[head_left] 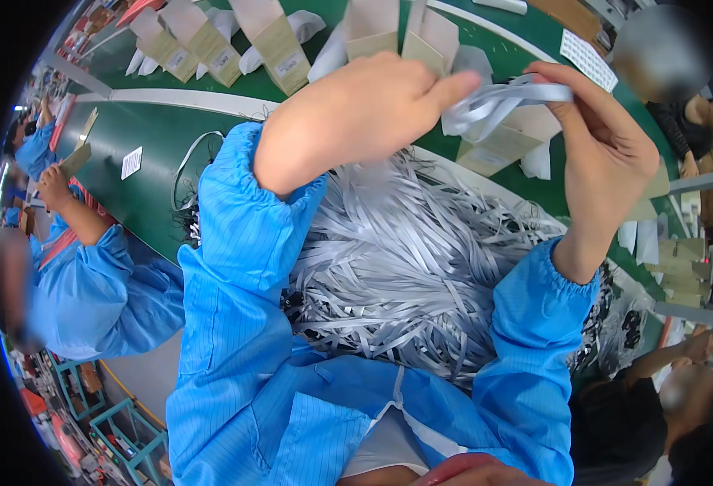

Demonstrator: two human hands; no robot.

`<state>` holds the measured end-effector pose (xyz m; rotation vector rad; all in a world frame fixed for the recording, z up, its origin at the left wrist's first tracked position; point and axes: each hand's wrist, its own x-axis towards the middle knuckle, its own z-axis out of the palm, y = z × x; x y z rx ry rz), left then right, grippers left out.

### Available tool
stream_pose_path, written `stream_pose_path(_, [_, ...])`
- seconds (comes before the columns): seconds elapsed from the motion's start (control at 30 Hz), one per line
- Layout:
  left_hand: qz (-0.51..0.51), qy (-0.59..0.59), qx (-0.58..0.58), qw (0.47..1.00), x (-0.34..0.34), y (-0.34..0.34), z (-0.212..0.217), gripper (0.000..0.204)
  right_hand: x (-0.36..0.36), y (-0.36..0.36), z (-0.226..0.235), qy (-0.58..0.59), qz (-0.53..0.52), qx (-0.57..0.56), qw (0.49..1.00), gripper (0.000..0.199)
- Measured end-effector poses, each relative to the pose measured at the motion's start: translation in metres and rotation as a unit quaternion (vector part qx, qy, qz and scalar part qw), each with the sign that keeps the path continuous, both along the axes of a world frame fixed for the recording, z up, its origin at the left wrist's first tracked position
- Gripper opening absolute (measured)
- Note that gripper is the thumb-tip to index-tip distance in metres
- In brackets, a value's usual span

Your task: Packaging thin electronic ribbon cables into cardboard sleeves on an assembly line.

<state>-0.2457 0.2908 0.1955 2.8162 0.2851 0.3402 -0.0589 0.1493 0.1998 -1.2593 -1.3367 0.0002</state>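
A light grey flat strap, apparently a lanyard, hangs in folded loops between my two hands above the table. My right hand pinches the looped end between thumb and fingers. On the other side, my left hand is closed, its thumb against the strap; motion blurs it and its curled fingers are partly hidden. Below my hands and between my forearms lies a large heap of similar grey lanyards, with thin black cords and small black ends showing at its edges.
Cream cardboard boxes with open flaps stand along the far side of the green table. A white rail crosses it. Printed sheets lie on top. A co-worker in blue sits at left; people in dark clothes are at right.
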Motion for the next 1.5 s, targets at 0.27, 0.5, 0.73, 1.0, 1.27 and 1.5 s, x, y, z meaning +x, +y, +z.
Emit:
stream_pose_path(0.27, [0.039, 0.132, 0.042, 0.990, 0.018, -0.001, -0.047, 0.035, 0.022, 0.060, 0.006, -0.008, -0.061, 0.009, 0.998, 0.018])
stream_pose_path(0.5, [-0.035, 0.164, 0.005, 0.986, 0.033, -0.015, -0.056, 0.025, 0.013, 0.092, -0.002, -0.050, -0.069, -0.020, 0.996, 0.023])
stream_pose_path(0.73, [-0.076, 0.160, -0.053, 0.983, 0.035, -0.018, -0.054, 0.015, 0.027, 0.091, -0.016, -0.172, -0.092, -0.200, 0.960, 0.031])
stream_pose_path(1.0, [-0.044, 0.213, -0.044, 0.975, 0.083, 0.016, -0.212, 0.017, 0.030, 0.072, 0.003, -0.154, -0.065, -0.260, 0.951, 0.048])
stream_pose_path(1.27, [-0.040, 0.246, -0.055, 0.967, 0.081, 0.015, -0.211, 0.015, 0.030, 0.044, 0.026, -0.193, -0.185, -0.204, 0.942, 0.065])
stream_pose_path(1.5, [-0.044, 0.267, -0.060, 0.961, 0.085, 0.013, -0.204, 0.014, 0.034, 0.058, 0.024, -0.303, -0.063, -0.348, 0.885, 0.081])
